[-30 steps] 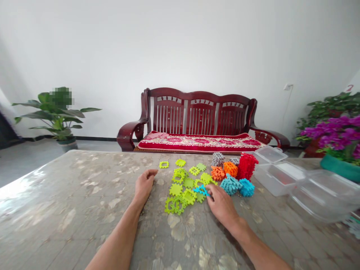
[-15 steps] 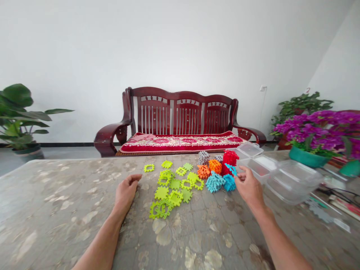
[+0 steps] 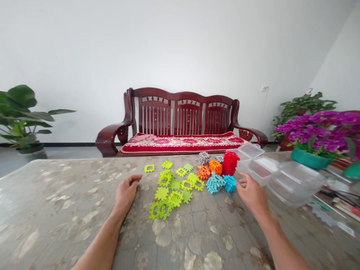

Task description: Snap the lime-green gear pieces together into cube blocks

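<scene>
My left hand (image 3: 126, 192) rests on the patterned table (image 3: 56, 210), fingers loosely curved and holding nothing, just left of several flat lime-green interlocking pieces (image 3: 171, 187). My right hand (image 3: 252, 192) hovers low beside a light-blue stack (image 3: 230, 183), its fingertips close to it, and nothing shows in its grasp. A second light-blue stack (image 3: 214, 183) lies to the left. Behind them stand orange stacks (image 3: 209, 169), a tall red stack (image 3: 230, 162) and grey stacks (image 3: 204, 158).
Clear plastic boxes (image 3: 295, 183) with an open lid (image 3: 251, 149) sit right of my right hand. A teal pot of purple flowers (image 3: 309, 158) stands at the table's right edge. A dark wooden bench (image 3: 180, 120) and a leafy plant (image 3: 22, 123) are beyond the table.
My right hand carried a light-blue piece from the green pieces rightward to the blue stack and no longer shows it in its fingers. The view turned right. My left hand stayed put.
</scene>
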The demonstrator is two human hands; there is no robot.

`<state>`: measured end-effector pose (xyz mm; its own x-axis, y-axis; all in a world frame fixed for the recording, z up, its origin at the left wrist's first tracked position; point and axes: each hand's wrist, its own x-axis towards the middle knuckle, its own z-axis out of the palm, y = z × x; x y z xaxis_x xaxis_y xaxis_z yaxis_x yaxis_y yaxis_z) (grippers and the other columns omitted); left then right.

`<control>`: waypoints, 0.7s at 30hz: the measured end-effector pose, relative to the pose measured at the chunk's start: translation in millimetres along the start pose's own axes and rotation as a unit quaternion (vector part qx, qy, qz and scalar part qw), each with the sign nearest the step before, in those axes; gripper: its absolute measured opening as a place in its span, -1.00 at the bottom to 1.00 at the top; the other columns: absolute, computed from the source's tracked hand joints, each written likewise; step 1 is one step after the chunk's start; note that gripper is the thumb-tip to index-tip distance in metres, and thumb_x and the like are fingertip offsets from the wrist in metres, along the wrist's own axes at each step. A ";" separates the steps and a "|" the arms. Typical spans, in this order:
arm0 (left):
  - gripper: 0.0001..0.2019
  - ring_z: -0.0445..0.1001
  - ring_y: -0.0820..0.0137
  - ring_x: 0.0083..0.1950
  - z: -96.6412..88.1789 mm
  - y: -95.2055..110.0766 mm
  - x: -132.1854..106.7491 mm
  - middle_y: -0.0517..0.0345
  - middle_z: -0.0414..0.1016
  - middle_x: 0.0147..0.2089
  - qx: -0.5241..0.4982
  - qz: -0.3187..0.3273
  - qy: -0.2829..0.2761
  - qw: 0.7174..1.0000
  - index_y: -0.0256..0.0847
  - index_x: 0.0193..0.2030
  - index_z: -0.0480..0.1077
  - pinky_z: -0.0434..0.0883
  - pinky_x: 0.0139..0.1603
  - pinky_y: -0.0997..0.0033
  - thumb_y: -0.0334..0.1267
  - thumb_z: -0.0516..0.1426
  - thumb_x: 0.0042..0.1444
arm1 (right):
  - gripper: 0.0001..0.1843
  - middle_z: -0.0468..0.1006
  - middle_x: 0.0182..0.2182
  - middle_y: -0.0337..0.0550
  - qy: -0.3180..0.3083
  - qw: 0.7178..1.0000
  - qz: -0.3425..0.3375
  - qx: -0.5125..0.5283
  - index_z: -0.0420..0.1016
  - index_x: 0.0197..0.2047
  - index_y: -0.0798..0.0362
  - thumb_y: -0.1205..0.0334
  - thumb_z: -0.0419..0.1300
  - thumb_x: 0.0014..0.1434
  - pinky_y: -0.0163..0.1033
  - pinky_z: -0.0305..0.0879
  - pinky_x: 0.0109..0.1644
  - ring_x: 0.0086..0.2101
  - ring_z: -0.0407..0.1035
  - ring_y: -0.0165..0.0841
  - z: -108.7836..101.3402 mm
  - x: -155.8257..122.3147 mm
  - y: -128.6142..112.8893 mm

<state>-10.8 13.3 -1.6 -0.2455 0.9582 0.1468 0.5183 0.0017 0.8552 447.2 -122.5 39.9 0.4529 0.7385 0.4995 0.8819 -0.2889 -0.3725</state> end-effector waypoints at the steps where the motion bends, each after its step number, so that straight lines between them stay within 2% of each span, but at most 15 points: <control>1: -0.65 0.60 0.20 -0.07 0.1 0.6 -0.3 0.08 0.67 -0.13 0.000 0.000 0.001 1.000 -0.18 -0.15 0.55 0.45 0.01 0.31 -0.28 0.02 -0.03 | -0.62 0.64 -0.28 -0.19 0.024 1.000 -0.010 0.013 0.45 0.02 -0.02 0.19 0.12 0.12 -0.20 0.28 -0.26 -0.29 0.50 -0.23 -1.1 -1.4 -2.6; 3: -0.65 0.61 0.21 -0.06 0.3 1.4 -0.8 0.08 0.68 -0.13 -0.001 0.001 0.001 1.000 -0.18 -0.15 0.55 0.46 0.01 0.33 -0.28 0.02 -0.02 | -0.68 0.63 -0.32 -0.17 0.066 0.995 -0.054 0.055 0.48 -0.03 -0.01 0.20 0.09 0.15 -0.20 0.32 -0.23 -0.33 0.49 -0.26 -1.0 -7.0 -13.2; 5: -0.65 0.61 0.22 -0.06 0.3 2.2 -1.4 0.08 0.68 -0.13 0.000 0.002 0.002 1.000 -0.18 -0.15 0.55 0.46 0.00 0.35 -0.29 0.02 -0.01 | -0.73 0.62 -0.32 -0.14 0.075 0.983 -0.125 0.108 0.51 -0.09 0.00 0.21 0.06 0.19 -0.20 0.36 -0.18 -0.34 0.48 -0.29 2.9 -17.2 -31.6; 8: -0.66 0.61 0.23 -0.05 -0.1 3.8 -2.3 0.09 0.68 -0.13 0.002 0.007 0.004 1.000 -0.19 -0.16 0.55 0.47 0.00 0.37 -0.30 0.02 -0.01 | -0.73 0.63 -0.24 -0.10 -0.003 0.962 -0.222 0.160 0.51 -0.10 0.01 0.26 0.02 0.25 -0.21 0.40 -0.10 -0.24 0.50 -0.29 14.8 -38.2 -68.9; 11: -0.67 0.61 0.24 -0.06 -0.2 4.5 -2.6 0.09 0.68 -0.12 0.006 0.011 0.005 1.000 -0.18 -0.16 0.55 0.47 0.00 0.37 -0.31 0.02 0.01 | -0.62 0.58 -0.02 -0.05 -0.102 0.949 -0.264 0.136 0.45 0.10 0.00 0.32 0.03 0.24 -0.12 0.34 0.12 0.00 0.44 -0.23 28.4 -55.7 -106.2; 15: -0.69 0.62 0.26 -0.07 1.4 1.5 -1.5 0.10 0.68 -0.13 0.010 0.015 0.007 1.000 -0.17 -0.17 0.55 0.47 0.00 0.38 -0.34 0.02 0.01 | -0.50 0.44 0.19 0.02 -0.175 0.943 -0.278 0.060 0.32 0.28 0.04 0.24 0.08 0.27 0.01 0.19 0.28 0.18 0.28 -0.14 42.7 -62.7 -138.9; 18: -0.68 0.61 0.26 -0.06 3.2 -1.8 -0.8 0.09 0.67 -0.12 0.015 0.021 0.007 1.000 -0.18 -0.15 0.54 0.46 0.01 0.37 -0.36 0.02 0.03 | -0.48 0.36 0.26 0.08 -0.204 0.944 -0.260 0.004 0.32 0.30 0.06 0.11 0.07 0.32 0.09 0.11 0.31 0.24 0.18 -0.05 51.4 -64.1 -150.6; 21: -0.67 0.60 0.26 -0.06 4.0 -3.3 -1.1 0.09 0.67 -0.12 0.022 0.028 0.001 0.999 -0.18 -0.14 0.54 0.45 0.02 0.36 -0.35 0.01 0.04 | -0.52 0.36 0.27 -0.01 -0.216 0.944 -0.250 -0.014 0.34 0.28 -0.02 0.08 0.06 0.34 0.13 0.06 0.32 0.26 0.15 -0.03 57.9 -70.3 -157.9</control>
<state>-9.0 13.4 -6.6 -0.2170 0.9563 0.1958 0.5667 -0.0399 0.8229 268.5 -93.6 18.3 -0.1122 0.9645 0.2389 0.9770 0.1510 -0.1508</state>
